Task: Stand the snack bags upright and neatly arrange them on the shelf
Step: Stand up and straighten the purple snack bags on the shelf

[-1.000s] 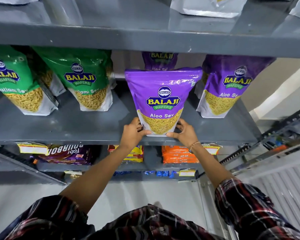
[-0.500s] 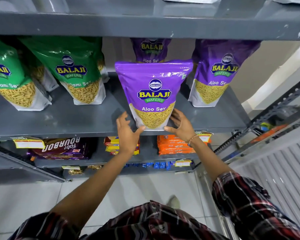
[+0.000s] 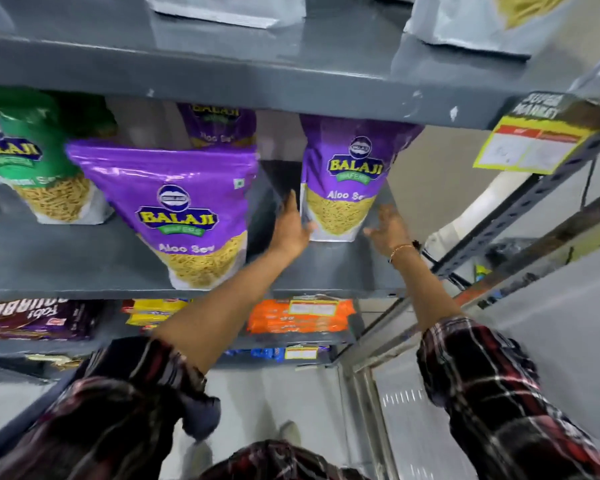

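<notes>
Purple Balaji Aloo Sev bags stand on the grey middle shelf (image 3: 66, 265). One bag (image 3: 174, 209) stands upright at the front edge, with nothing holding it. A second purple bag (image 3: 219, 129) shows behind it. The right purple bag (image 3: 343, 188) stands further back. My left hand (image 3: 291, 226) cups its lower left edge, thumb on the front. My right hand (image 3: 385, 230) is spread just beside its lower right corner, fingers apart. A green Balaji bag (image 3: 21, 157) stands at the left.
The upper shelf (image 3: 257, 84) hangs low over the bag tops and carries silver bag bottoms. A yellow price tag (image 3: 530, 140) hangs at its right end. A slotted metal upright (image 3: 520, 209) borders the right side. Orange packs (image 3: 298, 317) and brown biscuit packs (image 3: 35, 320) lie below.
Both hands let go of the front purple bag and moved right and back to the right purple bag. The camera swung right and closer.
</notes>
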Available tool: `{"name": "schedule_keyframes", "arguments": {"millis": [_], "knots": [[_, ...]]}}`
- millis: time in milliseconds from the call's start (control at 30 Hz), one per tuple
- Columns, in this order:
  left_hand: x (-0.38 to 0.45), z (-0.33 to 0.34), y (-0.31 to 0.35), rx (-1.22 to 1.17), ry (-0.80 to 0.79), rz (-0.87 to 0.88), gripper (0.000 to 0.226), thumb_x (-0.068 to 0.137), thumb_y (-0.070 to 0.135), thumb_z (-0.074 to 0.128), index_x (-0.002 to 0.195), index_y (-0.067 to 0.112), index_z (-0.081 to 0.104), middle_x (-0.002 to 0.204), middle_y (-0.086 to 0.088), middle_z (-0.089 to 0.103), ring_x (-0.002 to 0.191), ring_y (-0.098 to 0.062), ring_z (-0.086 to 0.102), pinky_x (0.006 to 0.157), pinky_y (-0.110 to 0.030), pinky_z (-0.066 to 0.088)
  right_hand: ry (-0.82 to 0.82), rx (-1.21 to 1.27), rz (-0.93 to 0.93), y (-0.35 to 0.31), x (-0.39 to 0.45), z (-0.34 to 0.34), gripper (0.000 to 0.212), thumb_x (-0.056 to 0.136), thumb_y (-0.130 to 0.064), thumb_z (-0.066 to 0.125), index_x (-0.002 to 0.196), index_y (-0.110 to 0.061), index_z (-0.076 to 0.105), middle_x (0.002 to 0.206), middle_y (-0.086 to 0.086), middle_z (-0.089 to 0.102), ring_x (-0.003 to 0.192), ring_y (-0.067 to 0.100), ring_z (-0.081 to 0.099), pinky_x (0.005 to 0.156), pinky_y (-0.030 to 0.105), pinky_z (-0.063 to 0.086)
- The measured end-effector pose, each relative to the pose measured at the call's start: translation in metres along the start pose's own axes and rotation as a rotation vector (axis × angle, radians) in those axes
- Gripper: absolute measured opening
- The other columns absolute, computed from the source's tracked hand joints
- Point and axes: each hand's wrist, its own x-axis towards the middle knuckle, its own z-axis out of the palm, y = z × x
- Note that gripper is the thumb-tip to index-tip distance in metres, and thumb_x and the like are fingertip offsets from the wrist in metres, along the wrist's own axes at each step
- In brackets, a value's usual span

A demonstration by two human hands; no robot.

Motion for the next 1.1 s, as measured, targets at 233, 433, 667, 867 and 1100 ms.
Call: {"name": "schedule_keyframes", "arguments": {"millis": [233,433,667,867,1100], "knots": [[0.024,0.006,-0.01,-0.098,-0.004,-0.085,0.048,0.07,0.013,0.072,0.112,-0.004,0.056,0.115,-0.024,0.067,0.105,-0.035,0.065,0.093,-0.047,0.05,-0.099,0.241,-0.069,0.012,0.01,0.006,0.051,0.072,0.003,0.069,0.119,0.003,0.049,0.119,0.026,0.06,0.108,0.037,0.058,0.099,0.052,0.044],[-0.007,0.007,-0.015,-0.122,0.019,-0.059,0.036,0.072,0.012,0.073,0.105,0.006,0.062,0.104,-0.013,0.073,0.096,-0.023,0.069,0.087,-0.029,0.052,-0.124,0.49,-0.055,0.03,-0.013,0.009,0.055,0.069,0.01,0.07,0.119,0.0,0.049,0.116,0.017,0.061,0.102,0.021,0.057,0.096,0.037,0.046],[-0.048,0.006,-0.025,-0.158,-0.021,0.001,0.04,0.072,0.009,0.076,0.109,0.006,0.06,0.109,-0.011,0.071,0.095,-0.017,0.067,0.083,-0.023,0.052,-0.129,0.533,-0.044,0.052,-0.056,0.018,0.057,0.068,0.007,0.072,0.12,-0.004,0.05,0.111,0.002,0.059,0.107,0.021,0.056,0.098,0.038,0.045],[-0.071,0.014,-0.032,-0.121,0.016,0.017,0.044,0.071,0.016,0.077,0.111,0.008,0.06,0.107,-0.006,0.072,0.085,-0.007,0.064,0.066,0.001,0.045,-0.138,0.533,-0.043,0.061,-0.076,0.015,0.059,0.071,0.006,0.07,0.124,-0.005,0.048,0.115,0.001,0.057,0.112,0.02,0.054,0.099,0.037,0.044],[-0.088,0.017,-0.033,-0.139,-0.026,0.059,0.058,0.081,0.017,0.069,0.133,0.012,0.046,0.124,-0.004,0.064,0.112,-0.014,0.06,0.096,-0.028,0.051,-0.143,0.561,-0.057,0.059,-0.093,0.017,0.062,0.078,0.005,0.064,0.133,-0.008,0.039,0.124,-0.002,0.051,0.12,0.014,0.049,0.098,0.023,0.042]]}}
